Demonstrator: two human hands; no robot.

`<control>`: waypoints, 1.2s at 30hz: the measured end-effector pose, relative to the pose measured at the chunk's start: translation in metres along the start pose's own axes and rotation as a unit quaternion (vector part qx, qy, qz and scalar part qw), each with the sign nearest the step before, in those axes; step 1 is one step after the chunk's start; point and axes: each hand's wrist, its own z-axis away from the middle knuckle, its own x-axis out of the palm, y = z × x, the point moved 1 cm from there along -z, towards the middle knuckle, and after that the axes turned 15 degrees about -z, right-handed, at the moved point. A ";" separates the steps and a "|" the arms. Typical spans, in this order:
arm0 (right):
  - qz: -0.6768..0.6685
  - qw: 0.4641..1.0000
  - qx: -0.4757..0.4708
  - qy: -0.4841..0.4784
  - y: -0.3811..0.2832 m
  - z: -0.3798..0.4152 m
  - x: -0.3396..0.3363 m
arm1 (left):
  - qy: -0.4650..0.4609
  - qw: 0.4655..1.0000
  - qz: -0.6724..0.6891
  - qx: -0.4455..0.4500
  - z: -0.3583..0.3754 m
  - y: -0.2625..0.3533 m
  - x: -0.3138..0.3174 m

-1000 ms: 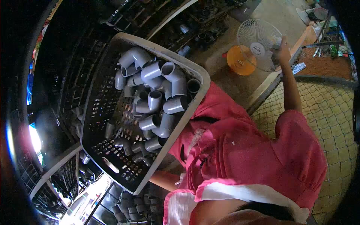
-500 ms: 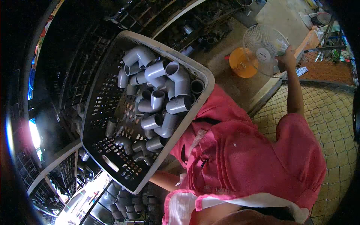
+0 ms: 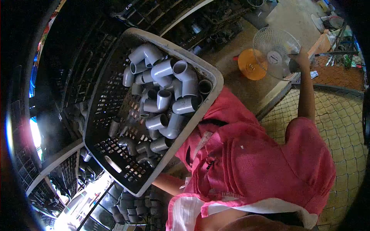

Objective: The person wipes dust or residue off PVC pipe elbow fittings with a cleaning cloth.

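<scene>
A dark plastic basket point(image 3: 192, 135) with a grey rim and perforated walls is against my front, tilted. Inside lie several grey pipe elbows point(image 3: 157, 122), heaped toward one side. My left forearm point(image 3: 167, 184) passes behind the basket's lower edge, and the basket hides that hand. Stretched out at the far right, my right hand point(image 3: 301, 61) is closed around the back of the head of an electric fan point(image 3: 274, 57). The fan has a pale wire guard and a round orange base point(image 3: 250, 69) on the floor.
Wire mesh point(image 3: 339, 131) covers the area beside my right arm. Dark racks point(image 3: 219, 27) with fittings stand beyond the basket. More dark crates point(image 3: 65, 173) are at the left, and stacked pipe fittings point(image 3: 133, 210) sit at the bottom. Loose items lie near the upper right edge.
My right hand and the fan head have shifted slightly right and down in view. The basket and its elbows have barely moved.
</scene>
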 end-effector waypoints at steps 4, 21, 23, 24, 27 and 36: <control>0.095 0.991 0.095 -0.010 -0.048 0.027 -0.011 | 0.038 0.999 0.021 0.011 -0.002 0.011 -0.020; -0.451 0.830 -0.046 -0.324 -0.362 0.065 -0.049 | -0.177 0.714 -0.420 0.531 0.124 0.314 0.046; -0.298 0.884 -0.203 -0.297 -0.327 0.048 -0.032 | -0.294 0.536 -0.481 0.628 0.147 0.308 0.082; -0.150 0.935 -0.155 -0.281 -0.287 0.028 -0.014 | -0.322 0.543 -0.491 0.600 0.150 0.304 0.087; 0.167 0.949 -0.002 -0.267 -0.194 0.020 0.004 | -0.375 0.555 -0.505 0.545 0.154 0.294 0.098; 0.248 0.883 0.306 -0.255 0.023 0.096 0.006 | -0.338 0.599 -0.524 0.503 0.132 0.280 0.093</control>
